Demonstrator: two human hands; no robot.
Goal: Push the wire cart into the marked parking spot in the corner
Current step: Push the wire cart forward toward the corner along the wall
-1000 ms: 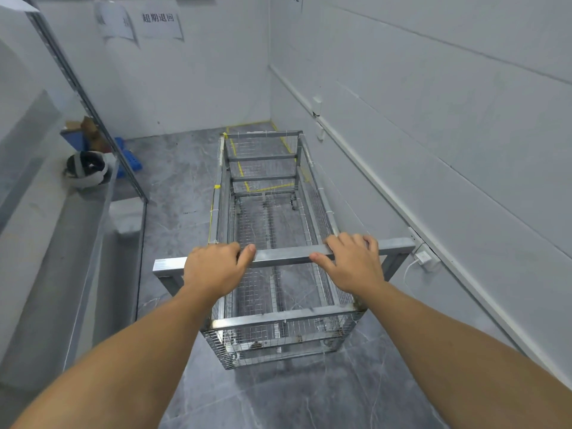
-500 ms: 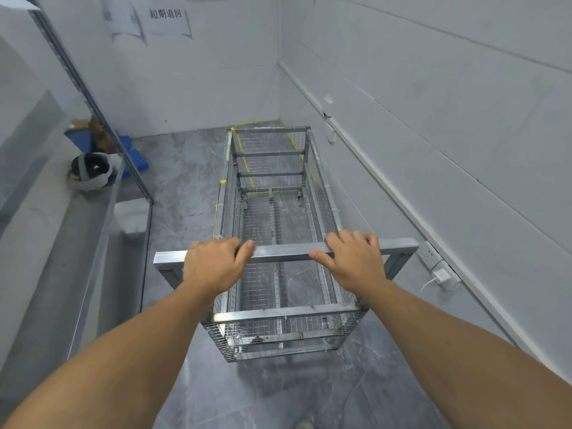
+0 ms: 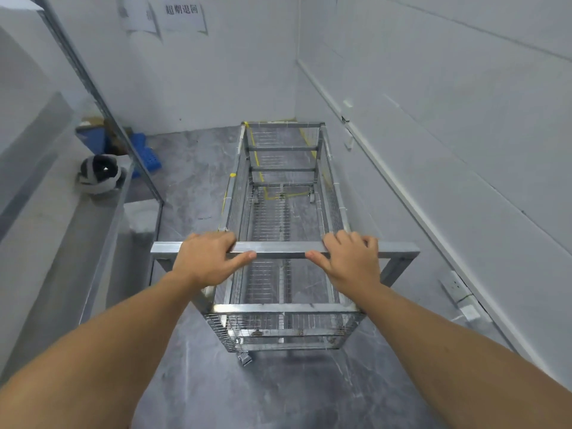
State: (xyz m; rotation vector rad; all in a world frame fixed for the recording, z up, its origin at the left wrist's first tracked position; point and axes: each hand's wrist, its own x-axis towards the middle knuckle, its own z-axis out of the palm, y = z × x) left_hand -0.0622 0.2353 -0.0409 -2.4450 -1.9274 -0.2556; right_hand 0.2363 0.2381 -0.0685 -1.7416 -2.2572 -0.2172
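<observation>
A long metal wire cart stands on the grey floor, pointing at the far right corner. Its square-tube handle bar runs across in front of me. My left hand grips the bar left of centre, and my right hand grips it right of centre. Yellow tape lines of the marked spot show through the mesh under the cart's far half, close to the back wall. The cart's far end sits near that wall.
A white wall with a rail runs close along the cart's right side, with a socket and plug. On the left is a grey shelf holding a helmet-like object. A blue crate lies at the back left.
The cart has rolled forward toward the corner, and I have followed it. Its far end now overlaps the yellow lines more. Both hands keep the same grip on the bar.
</observation>
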